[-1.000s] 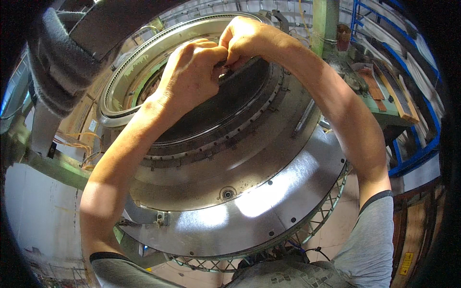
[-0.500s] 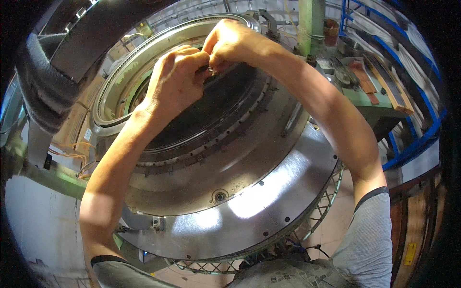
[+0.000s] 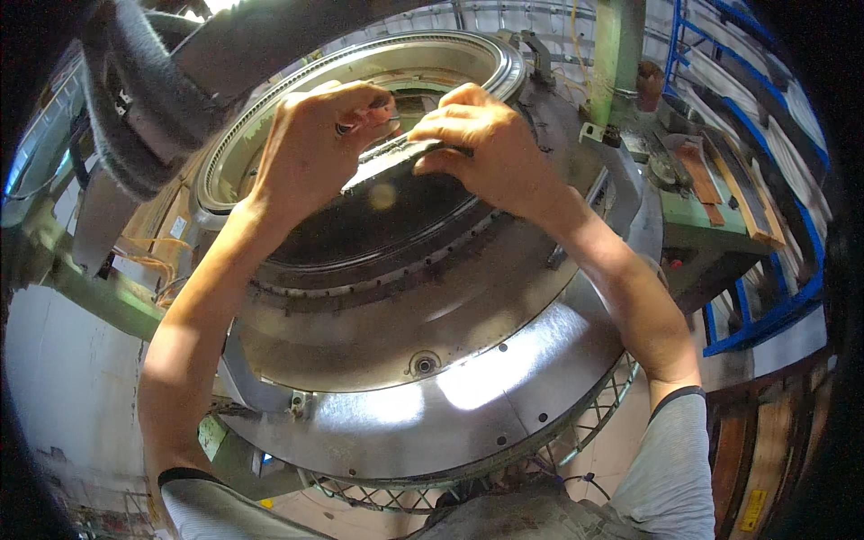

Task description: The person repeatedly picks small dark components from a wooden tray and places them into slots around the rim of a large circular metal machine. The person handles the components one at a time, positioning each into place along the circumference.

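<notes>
Both my hands are over the inner rim (image 3: 393, 162) of a large round metal casing (image 3: 360, 337). My left hand (image 3: 315, 139) is closed, its fingers curled round a small dark metallic piece (image 3: 345, 129) whose kind I cannot make out. Just right of it, my right hand (image 3: 486, 144) bends over the rim, its fingertips at the bright edge. The right thumb sits lower, apart from the fingers, and I see nothing held there. Below both hands lies the casing's dark inner wall (image 3: 360, 220).
A toothed ring (image 3: 211, 175) curves round the far opening. Dark padded straps (image 3: 135, 99) hang at the upper left. On the right, a green bench (image 3: 697, 216) carries wooden strips, near a blue-framed rack (image 3: 765, 315). A lattice ring (image 3: 607, 405) runs under the casing's near flange.
My hands have drawn apart from being pressed together. The right hand has come lower and opened out over the rim. The view has shifted slightly.
</notes>
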Demonstrator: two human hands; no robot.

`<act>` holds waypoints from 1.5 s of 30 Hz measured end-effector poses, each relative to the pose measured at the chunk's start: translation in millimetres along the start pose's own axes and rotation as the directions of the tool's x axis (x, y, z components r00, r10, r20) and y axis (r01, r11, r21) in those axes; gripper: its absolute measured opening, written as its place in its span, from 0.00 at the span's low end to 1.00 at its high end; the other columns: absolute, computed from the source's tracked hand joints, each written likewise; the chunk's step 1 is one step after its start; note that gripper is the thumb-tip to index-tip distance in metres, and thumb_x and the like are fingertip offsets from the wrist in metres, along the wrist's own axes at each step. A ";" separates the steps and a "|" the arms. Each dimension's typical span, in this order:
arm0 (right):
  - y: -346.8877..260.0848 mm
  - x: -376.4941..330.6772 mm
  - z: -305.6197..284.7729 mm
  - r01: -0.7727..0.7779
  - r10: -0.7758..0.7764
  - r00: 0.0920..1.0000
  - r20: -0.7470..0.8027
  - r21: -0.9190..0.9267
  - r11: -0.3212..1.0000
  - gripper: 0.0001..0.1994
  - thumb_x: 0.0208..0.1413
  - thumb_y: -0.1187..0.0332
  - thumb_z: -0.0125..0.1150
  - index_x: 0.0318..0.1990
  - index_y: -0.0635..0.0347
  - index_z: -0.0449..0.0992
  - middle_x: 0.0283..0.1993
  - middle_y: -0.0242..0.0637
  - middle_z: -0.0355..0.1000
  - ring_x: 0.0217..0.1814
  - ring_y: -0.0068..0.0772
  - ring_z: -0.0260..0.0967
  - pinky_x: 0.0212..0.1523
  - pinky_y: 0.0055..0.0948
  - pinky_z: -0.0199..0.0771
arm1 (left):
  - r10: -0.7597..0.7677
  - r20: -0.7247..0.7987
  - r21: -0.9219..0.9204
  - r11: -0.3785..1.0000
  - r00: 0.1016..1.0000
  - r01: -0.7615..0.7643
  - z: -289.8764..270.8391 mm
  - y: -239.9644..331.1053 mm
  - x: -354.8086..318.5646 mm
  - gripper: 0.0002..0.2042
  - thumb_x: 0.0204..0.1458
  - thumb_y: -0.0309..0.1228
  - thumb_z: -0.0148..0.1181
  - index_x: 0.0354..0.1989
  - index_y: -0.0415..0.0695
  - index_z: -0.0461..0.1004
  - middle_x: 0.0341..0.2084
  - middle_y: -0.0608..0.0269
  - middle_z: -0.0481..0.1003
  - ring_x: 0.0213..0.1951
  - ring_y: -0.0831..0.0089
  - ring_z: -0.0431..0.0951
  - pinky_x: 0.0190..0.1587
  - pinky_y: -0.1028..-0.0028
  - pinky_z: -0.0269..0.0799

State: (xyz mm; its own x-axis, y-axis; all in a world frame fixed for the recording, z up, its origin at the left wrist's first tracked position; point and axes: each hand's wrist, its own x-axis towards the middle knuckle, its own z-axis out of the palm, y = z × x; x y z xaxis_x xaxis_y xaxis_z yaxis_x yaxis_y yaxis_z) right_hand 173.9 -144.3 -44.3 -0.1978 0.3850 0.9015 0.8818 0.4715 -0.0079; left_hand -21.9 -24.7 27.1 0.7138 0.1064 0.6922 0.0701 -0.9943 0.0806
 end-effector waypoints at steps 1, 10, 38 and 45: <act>0.4 1.6 4.9 0.049 -0.049 0.999 0.003 0.014 0.999 0.15 0.46 0.65 0.79 0.42 0.58 0.85 0.41 0.35 0.80 0.51 0.43 0.76 0.52 0.39 0.78 | -0.013 0.008 -0.002 1.000 1.000 0.013 -8.1 1.7 -8.4 0.13 0.52 0.26 0.72 0.47 0.43 0.84 0.35 0.52 0.85 0.40 0.60 0.88 0.41 0.66 0.82; -17.4 6.9 20.9 0.092 -0.092 0.995 -0.031 -0.015 0.996 0.10 0.45 0.65 0.75 0.34 0.59 0.83 0.37 0.35 0.77 0.46 0.43 0.75 0.50 0.40 0.79 | 0.071 -0.006 0.133 0.989 0.997 -0.069 -19.6 7.6 -59.4 0.19 0.43 0.27 0.76 0.46 0.43 0.83 0.32 0.53 0.79 0.38 0.55 0.82 0.43 0.61 0.78; -50.5 29.6 49.2 0.073 -0.067 0.994 0.089 -0.070 0.995 0.09 0.47 0.68 0.77 0.35 0.60 0.85 0.38 0.35 0.77 0.45 0.43 0.74 0.47 0.40 0.78 | -0.135 0.029 -0.182 0.974 0.990 0.138 -21.4 -38.9 -52.2 0.10 0.54 0.22 0.71 0.44 0.39 0.84 0.35 0.53 0.87 0.41 0.68 0.89 0.44 0.69 0.84; -52.8 28.7 56.7 0.023 -0.022 0.999 0.048 -0.028 0.999 0.09 0.46 0.67 0.77 0.34 0.59 0.85 0.36 0.34 0.76 0.44 0.42 0.73 0.47 0.39 0.77 | -0.286 0.226 -0.341 0.872 0.931 0.350 -19.3 -55.2 -52.9 0.10 0.58 0.23 0.69 0.47 0.37 0.83 0.39 0.58 0.86 0.46 0.74 0.86 0.50 0.73 0.82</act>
State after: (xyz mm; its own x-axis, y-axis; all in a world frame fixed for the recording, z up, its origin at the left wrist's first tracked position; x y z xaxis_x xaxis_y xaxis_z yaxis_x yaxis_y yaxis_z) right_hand 97.5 -113.2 -42.6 -0.2374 0.4119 0.8798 0.8886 0.4580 0.0254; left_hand -76.9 24.7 -0.1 0.8020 0.3814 0.4597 0.0737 -0.8269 0.5574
